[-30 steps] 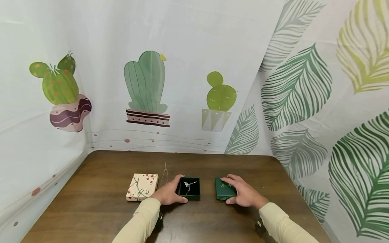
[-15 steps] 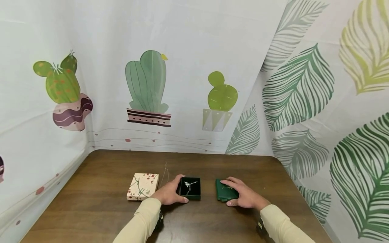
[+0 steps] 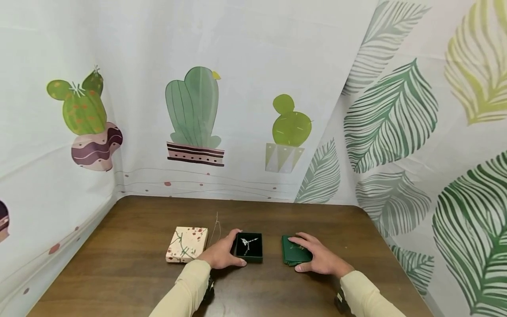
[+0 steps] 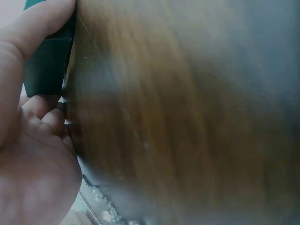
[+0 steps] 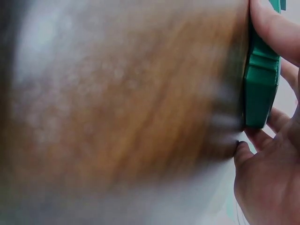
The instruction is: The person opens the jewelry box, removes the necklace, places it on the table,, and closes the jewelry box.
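My left hand point(image 3: 222, 254) grips the left side of an open dark green jewelry box point(image 3: 258, 252), thumb at its front and fingers behind. A silver necklace point(image 3: 246, 242) with a pendant lies on the box's black lining. To the right, my right hand point(image 3: 322, 256) holds a green box lid point(image 3: 294, 254) with gold marks, which lies on the table. Its fingers reach over the top and its thumb is at the front edge. Both wrist views show the edges between thumb and fingers: the jewelry box point(image 4: 47, 70) and the green lid point(image 5: 261, 96).
A cream box point(image 3: 187, 244) with red flowers and green branches sits left of my left hand. A thin chain point(image 3: 217, 223) lies behind that hand. The brown wooden table point(image 3: 253, 290) ends at a white printed curtain point(image 3: 237, 185).
My right hand and the green lid have shifted very slightly toward me. The left hand keeps its hold on the jewelry box, and the head view has moved a little.
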Motion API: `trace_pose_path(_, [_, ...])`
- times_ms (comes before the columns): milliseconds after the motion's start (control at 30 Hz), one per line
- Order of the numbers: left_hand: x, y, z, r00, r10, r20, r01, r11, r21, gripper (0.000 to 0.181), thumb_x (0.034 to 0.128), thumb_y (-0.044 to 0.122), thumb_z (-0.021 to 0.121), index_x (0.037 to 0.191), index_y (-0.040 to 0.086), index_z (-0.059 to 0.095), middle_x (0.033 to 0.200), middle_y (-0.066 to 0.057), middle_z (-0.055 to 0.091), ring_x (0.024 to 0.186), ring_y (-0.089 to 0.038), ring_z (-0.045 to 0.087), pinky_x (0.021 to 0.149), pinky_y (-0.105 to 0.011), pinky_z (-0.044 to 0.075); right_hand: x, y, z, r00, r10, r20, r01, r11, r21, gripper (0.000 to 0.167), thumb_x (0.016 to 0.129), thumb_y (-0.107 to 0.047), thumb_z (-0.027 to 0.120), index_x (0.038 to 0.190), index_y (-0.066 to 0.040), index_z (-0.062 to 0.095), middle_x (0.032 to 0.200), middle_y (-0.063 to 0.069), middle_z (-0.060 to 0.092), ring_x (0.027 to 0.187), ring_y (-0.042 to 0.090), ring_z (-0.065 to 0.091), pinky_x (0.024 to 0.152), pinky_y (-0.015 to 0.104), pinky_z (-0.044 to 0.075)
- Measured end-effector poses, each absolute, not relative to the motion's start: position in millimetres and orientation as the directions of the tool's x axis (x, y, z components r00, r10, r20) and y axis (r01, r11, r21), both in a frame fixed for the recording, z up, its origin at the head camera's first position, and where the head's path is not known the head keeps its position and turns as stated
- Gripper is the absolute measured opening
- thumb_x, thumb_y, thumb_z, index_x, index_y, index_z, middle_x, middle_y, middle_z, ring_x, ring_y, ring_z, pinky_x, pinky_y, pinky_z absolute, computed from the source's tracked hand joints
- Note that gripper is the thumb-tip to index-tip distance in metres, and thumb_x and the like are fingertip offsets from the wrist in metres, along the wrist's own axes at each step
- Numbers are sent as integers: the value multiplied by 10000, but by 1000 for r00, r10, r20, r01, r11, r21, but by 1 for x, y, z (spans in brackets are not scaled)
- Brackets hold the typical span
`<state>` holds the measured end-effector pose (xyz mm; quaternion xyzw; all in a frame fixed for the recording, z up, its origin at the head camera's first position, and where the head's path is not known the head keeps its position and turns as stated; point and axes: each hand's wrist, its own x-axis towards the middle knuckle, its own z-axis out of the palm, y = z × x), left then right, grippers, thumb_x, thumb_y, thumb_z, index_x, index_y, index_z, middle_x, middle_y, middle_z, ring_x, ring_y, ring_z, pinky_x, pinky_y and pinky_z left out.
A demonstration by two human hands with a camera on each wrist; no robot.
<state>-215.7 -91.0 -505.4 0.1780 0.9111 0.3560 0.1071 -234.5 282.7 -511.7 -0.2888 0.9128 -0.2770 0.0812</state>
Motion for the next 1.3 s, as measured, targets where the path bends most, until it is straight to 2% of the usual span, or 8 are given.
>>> trace_pose_path(233, [-213, -90, -503, -914, 400, -64, 246, 675, 696, 999, 809, 358, 889, 1576, 84, 311, 1475, -278, 554, 1339, -440, 569, 1072, -589, 479, -235, 284, -513, -810, -585, 36, -502, 661, -558, 846, 823, -424, 867, 1553, -222, 489, 1648, 249, 338, 1473, 532, 341, 1043, 678, 418])
trace_pose_path(667, [-216, -91, -508, -912, 404, -68, 244, 671, 700, 1005, 810, 372, 886, 1581, 97, 302, 1497, -273, 536, 1347, -434, 565, 1074, -588, 478, -237, 278, -495, -828, -560, 6, -462, 677, -573, 922, 854, -485, 833, 1600, -148, 408, 1699, 219, 270, 1540, 509, 282, 1112, 740, 369])
trace_pose_path(933, [-221, -92, -516, -908, 413, -66, 252, 666, 703, 1005, 806, 394, 881, 1580, 115, 304, 1497, -266, 538, 1341, -416, 572, 1073, -578, 481, -237, 263, -481, -820, -571, -16, -475, 698, -536, 798, 956, -453, 733, 1624, -204, 375, 1731, 137, 256, 1596, 417, 236, 1170, 688, 355])
trace_pose_path(1033, [-221, -92, -515, -907, 415, -70, 249, 664, 705, 1004, 809, 391, 880, 1582, 113, 303, 1503, -265, 532, 1347, -417, 567, 1075, -580, 479, -237, 255, -476, -806, -592, -19, -497, 692, -523, 743, 997, -436, 680, 1630, -213, 362, 1735, 118, 255, 1596, 395, 253, 1169, 670, 370])
trace_pose_path(1300, [-220, -92, -514, -909, 413, -64, 254, 668, 700, 1006, 808, 393, 881, 1581, 109, 304, 1488, -265, 546, 1333, -417, 578, 1066, -579, 484, -236, 224, -464, -784, -620, 8, -541, 678, -499, 686, 1027, -360, 654, 1633, -235, 358, 1735, 32, 271, 1569, 310, 348, 1181, 585, 398])
